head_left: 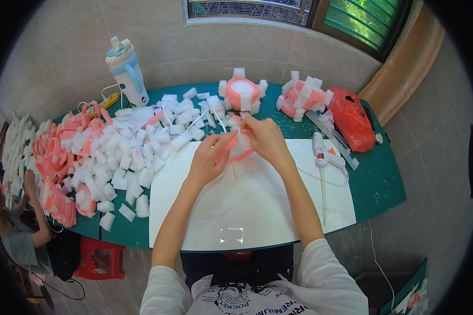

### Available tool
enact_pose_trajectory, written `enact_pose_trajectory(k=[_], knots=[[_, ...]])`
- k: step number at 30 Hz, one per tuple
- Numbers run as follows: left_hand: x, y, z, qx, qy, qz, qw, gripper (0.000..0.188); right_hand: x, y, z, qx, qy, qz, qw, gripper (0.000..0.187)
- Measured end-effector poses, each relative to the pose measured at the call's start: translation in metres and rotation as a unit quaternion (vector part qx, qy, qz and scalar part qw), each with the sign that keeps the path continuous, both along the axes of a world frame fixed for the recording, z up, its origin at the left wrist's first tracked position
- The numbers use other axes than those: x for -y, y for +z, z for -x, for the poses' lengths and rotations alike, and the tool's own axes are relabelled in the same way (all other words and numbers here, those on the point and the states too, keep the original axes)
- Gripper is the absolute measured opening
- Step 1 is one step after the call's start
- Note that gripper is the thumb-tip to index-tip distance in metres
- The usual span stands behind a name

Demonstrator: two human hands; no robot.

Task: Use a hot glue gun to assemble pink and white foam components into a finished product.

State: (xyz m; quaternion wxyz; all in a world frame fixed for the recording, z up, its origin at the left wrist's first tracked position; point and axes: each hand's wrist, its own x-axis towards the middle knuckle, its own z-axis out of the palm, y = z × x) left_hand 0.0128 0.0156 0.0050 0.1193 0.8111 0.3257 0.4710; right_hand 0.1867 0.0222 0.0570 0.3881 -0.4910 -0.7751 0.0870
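Over the white board (220,210), my left hand (211,155) pinches the left side of a pink foam ring (242,156), fingers closed on it. At the ring's far side is my right hand (265,137), its thumb and fingertips pressed together; what lies between them is hidden. A pale piece shows inside the ring, and a small white tab (238,171) sticks out at its near edge. Beyond my hands stands a pink ring (228,93) with white foam blocks around it. A similar block-covered pink piece (315,95) lies to its right.
White foam blocks (123,160) are heaped at left, beside many pink rings (55,147). A white glue gun (319,147), clear sticks (337,143) and a red plastic bag (352,121) lie at right. A bottle (127,73) stands at back left. Another person (23,236) sits far left.
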Motion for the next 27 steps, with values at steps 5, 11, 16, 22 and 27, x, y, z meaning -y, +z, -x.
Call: enact_pose_trajectory(k=[5,11,16,22,27], knots=[[-0.0025,-0.0018,0.0007,-0.006,-0.012,-0.017,1.000,0.042,0.0038,0.0021,0.0050,0.088,-0.029,-0.029,0.995,0.010],[-0.0010,0.0002,0.0005,-0.003,-0.014,-0.001,1.000,0.042,0.0039,0.0020,0.0049,0.110,-0.033,-0.018,0.993,0.017],[-0.0013,0.0000,0.0002,-0.003,-0.013,0.001,1.000,0.042,0.0025,-0.0008,0.0049,0.102,-0.023,-0.074,0.992,0.019],[-0.0005,0.0001,0.0006,-0.005,-0.010,0.000,1.000,0.041,0.0028,-0.0003,0.0051,0.110,-0.032,-0.023,0.993,0.021],[-0.0001,0.0003,-0.0004,-0.008,-0.009,-0.006,1.000,0.041,0.0030,0.0003,0.0046,0.114,-0.037,-0.019,0.993,0.020]])
